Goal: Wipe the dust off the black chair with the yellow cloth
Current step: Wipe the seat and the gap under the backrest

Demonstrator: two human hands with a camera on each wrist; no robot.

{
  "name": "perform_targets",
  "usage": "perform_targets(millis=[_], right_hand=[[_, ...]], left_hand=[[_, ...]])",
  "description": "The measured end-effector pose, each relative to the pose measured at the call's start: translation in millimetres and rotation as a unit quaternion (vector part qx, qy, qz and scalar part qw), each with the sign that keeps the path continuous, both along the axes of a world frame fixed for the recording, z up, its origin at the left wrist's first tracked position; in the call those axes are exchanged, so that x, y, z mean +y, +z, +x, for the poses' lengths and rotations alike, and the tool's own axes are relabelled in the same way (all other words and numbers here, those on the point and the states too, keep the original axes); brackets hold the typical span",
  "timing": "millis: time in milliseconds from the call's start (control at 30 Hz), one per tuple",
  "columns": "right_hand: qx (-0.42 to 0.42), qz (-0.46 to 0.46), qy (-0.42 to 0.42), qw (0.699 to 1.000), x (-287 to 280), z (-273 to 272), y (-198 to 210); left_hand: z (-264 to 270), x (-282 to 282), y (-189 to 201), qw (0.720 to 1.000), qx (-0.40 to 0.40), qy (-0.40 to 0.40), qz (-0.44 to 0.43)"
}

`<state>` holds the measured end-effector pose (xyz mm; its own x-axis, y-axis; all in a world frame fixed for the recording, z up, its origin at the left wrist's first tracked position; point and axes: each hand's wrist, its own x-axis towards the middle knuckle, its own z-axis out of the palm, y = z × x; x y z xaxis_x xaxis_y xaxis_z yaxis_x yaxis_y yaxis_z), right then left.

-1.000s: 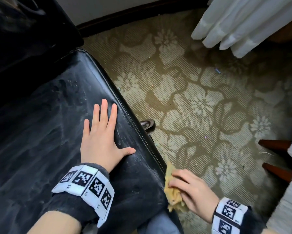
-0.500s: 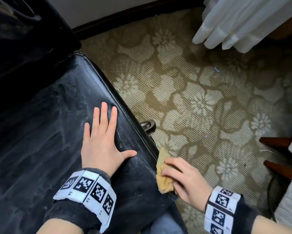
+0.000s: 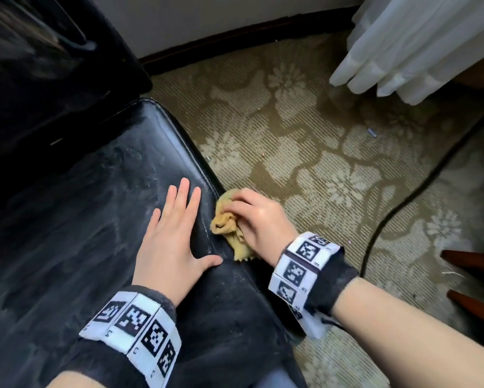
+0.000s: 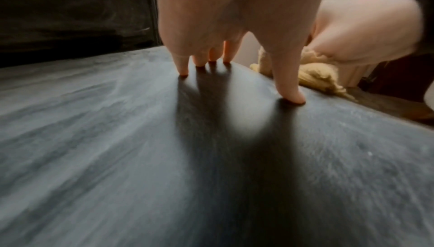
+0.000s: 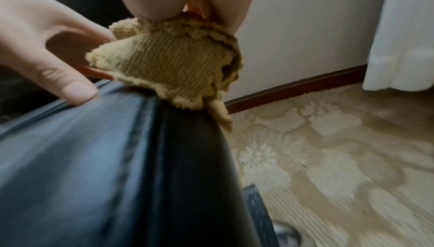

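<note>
The black leather chair seat (image 3: 75, 233) fills the left of the head view, streaked with grey dust. My left hand (image 3: 173, 233) lies flat on the seat near its right edge, fingers straight and thumb spread; its fingertips (image 4: 183, 70) touch the leather. My right hand (image 3: 252, 217) grips the bunched yellow cloth (image 3: 228, 225) and presses it against the seat's right side edge, just beside the left hand. In the right wrist view the cloth (image 5: 173, 65) sits on the seam of the seat edge (image 5: 150, 139), with my left thumb (image 5: 77, 89) next to it.
The chair's black backrest (image 3: 39, 65) rises at the upper left. Patterned beige carpet (image 3: 319, 163) lies to the right, crossed by a black cable (image 3: 397, 208). A white curtain (image 3: 417, 46) hangs at the upper right. Brown wooden legs (image 3: 470, 261) stick in from the right edge.
My right hand has slid the cloth forward along the seat's side edge, from near my knee up beside my left hand's fingers. The left hand has stayed flat on the seat.
</note>
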<state>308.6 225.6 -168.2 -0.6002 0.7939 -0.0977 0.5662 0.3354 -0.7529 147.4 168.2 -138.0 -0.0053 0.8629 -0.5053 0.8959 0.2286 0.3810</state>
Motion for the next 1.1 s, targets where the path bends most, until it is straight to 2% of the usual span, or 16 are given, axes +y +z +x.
perform_targets(millis=[167, 267, 433, 533, 600, 700, 800, 900, 1100], right_hand=[[-0.012, -0.038, 0.03, 0.999, -37.8, 37.4, 9.0], [-0.013, -0.049, 0.003, 0.999, -38.4, 40.1, 5.3], [0.033, -0.021, -0.042, 0.998, 38.1, -37.8, -0.3], [-0.013, -0.009, -0.054, 0.998, 103.0, -96.0, 2.8], [-0.066, -0.021, -0.034, 0.997, 134.7, -125.8, 6.6], [-0.085, -0.047, -0.03, 0.995, 152.2, -145.7, 7.8], [-0.041, -0.042, -0.027, 0.998, 131.5, -125.2, 0.9], [-0.006, -0.037, -0.009, 0.999, 89.3, -75.0, -4.9], [-0.033, -0.1, 0.04, 0.994, 5.1, 11.7, 4.1]], left_hand=[[-12.2, 9.2, 1.3, 0.999, 0.047, -0.006, -0.002], [-15.9, 19.6, -1.1, 0.997, 0.071, 0.02, -0.014], [-11.6, 21.4, -1.2, 0.995, 0.089, 0.019, -0.035], [-12.4, 23.3, -1.1, 0.992, 0.116, 0.008, -0.049], [-11.6, 23.9, -0.4, 0.991, 0.124, 0.003, -0.057], [-12.9, 24.3, -1.1, 0.99, 0.127, -0.004, -0.063], [-14.1, 24.4, -1.1, 0.99, 0.125, -0.011, -0.067], [-14.2, 23.6, -0.8, 0.99, 0.121, -0.015, -0.067], [-10.7, 19.9, -0.7, 0.992, 0.114, -0.024, -0.057]])
